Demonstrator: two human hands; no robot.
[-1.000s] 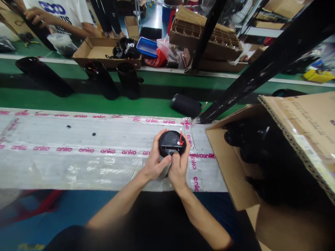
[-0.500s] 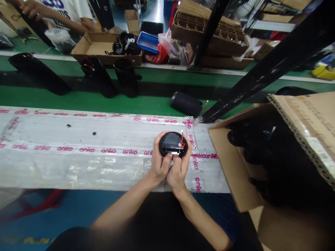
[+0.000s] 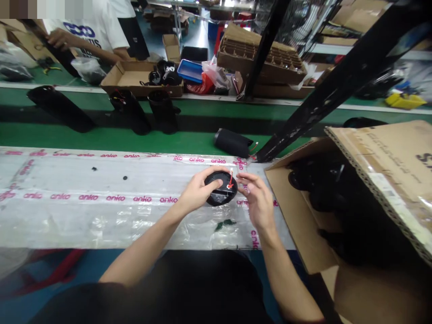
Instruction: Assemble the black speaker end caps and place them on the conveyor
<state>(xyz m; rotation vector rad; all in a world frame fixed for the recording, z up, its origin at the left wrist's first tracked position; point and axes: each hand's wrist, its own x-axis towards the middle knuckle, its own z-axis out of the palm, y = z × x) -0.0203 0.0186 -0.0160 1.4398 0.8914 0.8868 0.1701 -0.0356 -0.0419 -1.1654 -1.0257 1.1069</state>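
A round black plastic part (image 3: pixel 221 196) with a shallow hollow is in front of me, over the covered bench. Short red wires (image 3: pixel 231 181) with a white plug rise from its right side. My left hand (image 3: pixel 198 188) grips the part from the left, thumb pressed on its inner face and fingers behind the far rim. My right hand (image 3: pixel 260 202) is just right of the part, fingers apart and holding nothing. Whether a fingertip touches the rim I cannot tell.
An open cardboard box (image 3: pixel 297 220) of black parts stands at the right. Black cylinders, one of them lying down (image 3: pixel 232 143), rest on the green surface (image 3: pixel 194 121) beyond. A black post (image 3: pixel 303 114) slants across the right. Another person (image 3: pixel 91 33) is at the far left.
My right hand has let go of the part and moved right, its fingers opening. The left thumb has shifted from the near edge onto the inner face.
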